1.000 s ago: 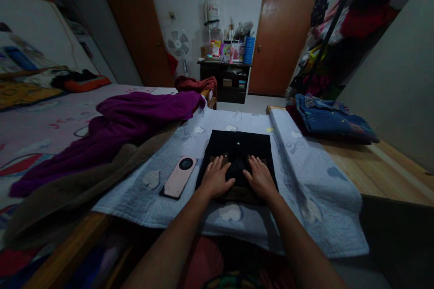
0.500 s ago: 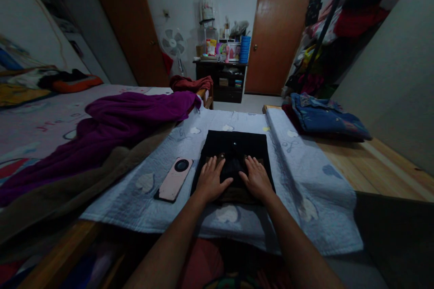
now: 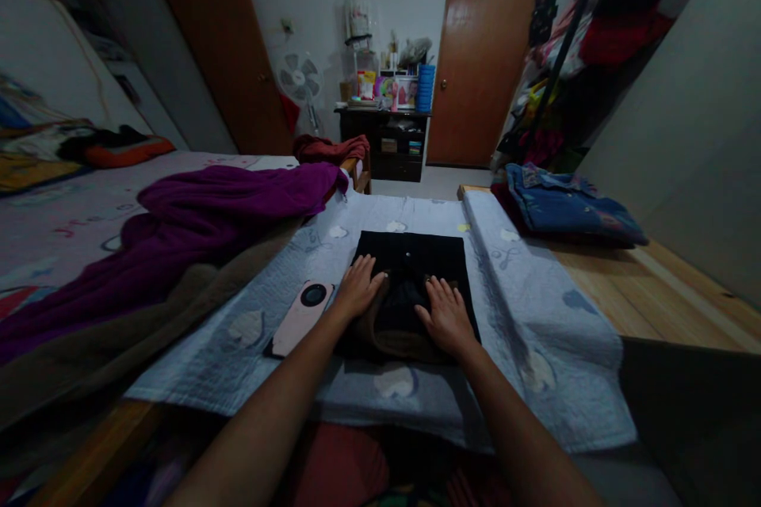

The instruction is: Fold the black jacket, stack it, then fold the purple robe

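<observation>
As I look in remotely, the phone (image 3: 299,321) lies left of my left hand (image 3: 360,289), spread on the left side of the black garment (image 3: 407,303), which lies flat on the quilt (image 3: 526,293), sides running away from me; my right hand (image 3: 445,314), equally near, rests thumb-splayed on its right. Since the earlier view, the left has slid forward and outward, baring more brown cloth (image 3: 393,341); the right barely shifted.

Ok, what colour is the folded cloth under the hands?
The cloth is mostly black, with brown at its near edge; see the head view.
</observation>
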Tool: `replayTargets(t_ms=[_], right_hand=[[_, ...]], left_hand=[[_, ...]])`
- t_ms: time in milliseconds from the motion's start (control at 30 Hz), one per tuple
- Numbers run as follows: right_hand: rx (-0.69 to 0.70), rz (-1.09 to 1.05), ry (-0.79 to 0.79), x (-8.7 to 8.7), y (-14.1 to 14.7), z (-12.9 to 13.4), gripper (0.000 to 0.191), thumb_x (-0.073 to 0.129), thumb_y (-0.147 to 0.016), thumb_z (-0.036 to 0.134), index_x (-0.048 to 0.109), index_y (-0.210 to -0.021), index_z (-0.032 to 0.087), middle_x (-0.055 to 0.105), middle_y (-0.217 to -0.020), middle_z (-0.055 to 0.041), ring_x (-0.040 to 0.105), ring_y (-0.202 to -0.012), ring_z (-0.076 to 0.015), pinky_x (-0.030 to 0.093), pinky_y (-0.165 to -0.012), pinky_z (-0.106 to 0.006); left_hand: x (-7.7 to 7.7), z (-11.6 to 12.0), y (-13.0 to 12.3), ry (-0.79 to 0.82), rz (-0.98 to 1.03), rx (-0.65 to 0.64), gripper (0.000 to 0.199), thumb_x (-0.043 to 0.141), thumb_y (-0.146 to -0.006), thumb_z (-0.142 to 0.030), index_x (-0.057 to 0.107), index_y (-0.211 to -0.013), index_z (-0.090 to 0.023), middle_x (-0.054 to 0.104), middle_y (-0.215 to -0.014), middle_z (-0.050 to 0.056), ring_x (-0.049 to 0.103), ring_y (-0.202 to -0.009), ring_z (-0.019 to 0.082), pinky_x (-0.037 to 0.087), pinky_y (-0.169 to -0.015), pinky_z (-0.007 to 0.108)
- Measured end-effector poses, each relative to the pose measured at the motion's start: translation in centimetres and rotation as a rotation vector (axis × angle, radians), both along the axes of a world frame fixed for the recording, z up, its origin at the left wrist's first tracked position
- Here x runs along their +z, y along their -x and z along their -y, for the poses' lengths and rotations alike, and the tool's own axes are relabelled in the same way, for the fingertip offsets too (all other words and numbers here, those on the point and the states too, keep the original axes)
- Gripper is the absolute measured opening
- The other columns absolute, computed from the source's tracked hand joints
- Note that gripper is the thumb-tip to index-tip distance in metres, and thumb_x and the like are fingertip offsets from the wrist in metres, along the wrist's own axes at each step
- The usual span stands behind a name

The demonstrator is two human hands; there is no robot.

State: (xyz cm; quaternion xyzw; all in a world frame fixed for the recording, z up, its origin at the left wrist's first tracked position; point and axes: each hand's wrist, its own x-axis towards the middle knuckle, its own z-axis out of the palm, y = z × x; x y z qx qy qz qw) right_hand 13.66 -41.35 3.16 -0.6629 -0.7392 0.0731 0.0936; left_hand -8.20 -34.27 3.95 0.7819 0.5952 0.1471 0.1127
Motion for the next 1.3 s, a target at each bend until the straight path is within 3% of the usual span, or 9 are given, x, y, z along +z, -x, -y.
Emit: replayTargets(t_ms=[200, 333, 533, 667, 833, 933, 1033, 1200, 1300], right_hand=[[0.01, -0.009, -0.025, 0.0, 0.0, 0.1, 0.063, 0.038, -0.093, 0.047, 0.035, -0.146, 0.013, 0.028, -0.155, -0.0101, 0.018, -0.145, -0.0257, 0.011, -0.116, -0.045], [0.002, -0.003, -0.021, 0.0, 0.1, 0.2, 0.063, 0.037, -0.094, 0.047, 0.035, -0.146, 0.013, 0.029, -0.155, -0.0096, 0.018, -0.144, -0.0255, 0.01, -0.116, -0.044], [-0.006, -0.009, -0.023, -0.2, 0.1, 0.1, 0.063, 0.038, -0.093, 0.046, 0.035, -0.146, 0.012, 0.029, -0.155, -0.0095, 0.018, -0.144, -0.025, 0.009, -0.116, -0.044], [-0.008, -0.022, -0.027, -0.2, 0.1, 0.2, 0.063, 0.04, -0.093, 0.046, 0.036, -0.146, 0.012, 0.029, -0.155, -0.0093, 0.019, -0.144, -0.0249, 0.01, -0.116, -0.044], [0.005, -0.08, 0.012, 0.2, -0.3, -0.2, 0.063, 0.043, -0.092, 0.045, 0.036, -0.145, 0.011, 0.03, -0.154, -0.0114, 0.019, -0.144, -0.0269, 0.012, -0.116, -0.046], [0.043, -0.187, 0.041, 0.8, -1.2, -1.2, 0.058, 0.038, -0.094, 0.044, 0.04, -0.142, 0.012, 0.04, -0.149, -0.0132, 0.03, -0.14, -0.0266, 0.021, -0.114, -0.044], [0.039, -0.263, -0.022, 1.3, -2.1, -2.6, 0.055, 0.034, -0.096, 0.042, 0.042, -0.141, 0.011, 0.046, -0.144, -0.0152, 0.039, -0.136, -0.0253, 0.029, -0.111, -0.04], [0.024, -0.101, -0.01, 0.3, -2.5, -3.9, 0.06, 0.04, -0.094, 0.043, 0.037, -0.145, 0.011, 0.03, -0.154, -0.0123, 0.022, -0.143, -0.0283, 0.021, -0.114, -0.044], [-0.017, -0.025, 0.027, -0.3, -2.1, -3.8, 0.064, 0.039, -0.093, 0.049, 0.035, -0.146, 0.012, 0.023, -0.157, -0.0112, 0.016, -0.144, -0.0303, 0.018, -0.114, -0.046]], left_hand=[[-2.4, -1.4, 0.2, 0.068, -0.103, 0.044, 0.069, 0.026, -0.094, -0.057, 0.021, -0.15, -0.018, 0.016, -0.158, 0.015, 0.011, -0.146, 0.029, 0.022, -0.112, 0.049], [-2.6, -1.0, 0.2, 0.076, -0.105, 0.094, 0.071, 0.027, -0.091, -0.063, 0.019, -0.151, -0.026, 0.015, -0.159, 0.015, 0.017, -0.145, 0.034, 0.024, -0.109, 0.054], [-2.6, -1.0, 0.1, 0.159, -0.064, 0.177, 0.077, 0.027, -0.088, -0.07, 0.017, -0.152, -0.027, 0.009, -0.159, 0.02, 0.022, -0.141, 0.041, 0.024, -0.108, 0.054], [-1.8, -1.4, 0.3, 0.218, -0.037, 0.178, 0.076, 0.031, -0.088, -0.067, 0.017, -0.152, -0.027, 0.013, -0.158, 0.018, 0.024, -0.142, 0.038, 0.025, -0.109, 0.051], [0.8, -0.3, -0.1, 0.244, -0.076, 0.226, 0.069, 0.038, -0.09, -0.058, 0.029, -0.148, -0.023, 0.021, -0.157, 0.016, 0.021, -0.143, 0.037, 0.025, -0.11, 0.052], [1.9, 1.2, -1.4, 0.099, -0.134, 0.132, 0.062, 0.038, -0.092, -0.052, 0.033, -0.146, -0.021, 0.015, -0.159, 0.015, 0.009, -0.146, 0.035, 0.018, -0.114, 0.051], [1.5, 2.3, -2.7, 0.06, -0.163, -0.005, 0.065, 0.038, -0.092, -0.052, 0.031, -0.147, -0.018, 0.016, -0.159, 0.015, 0.009, -0.146, 0.03, 0.018, -0.115, 0.046], [-0.7, 2.5, -3.1, 0.084, -0.188, -0.057, 0.076, 0.04, -0.089, -0.059, 0.021, -0.15, -0.018, 0.015, -0.159, 0.013, 0.01, -0.146, 0.03, 0.018, -0.115, 0.048], [-1.0, 2.4, -3.1, 0.094, -0.207, -0.065, 0.078, 0.04, -0.089, -0.061, 0.021, -0.151, -0.017, 0.015, -0.159, 0.014, 0.01, -0.146, 0.031, 0.018, -0.114, 0.049]])
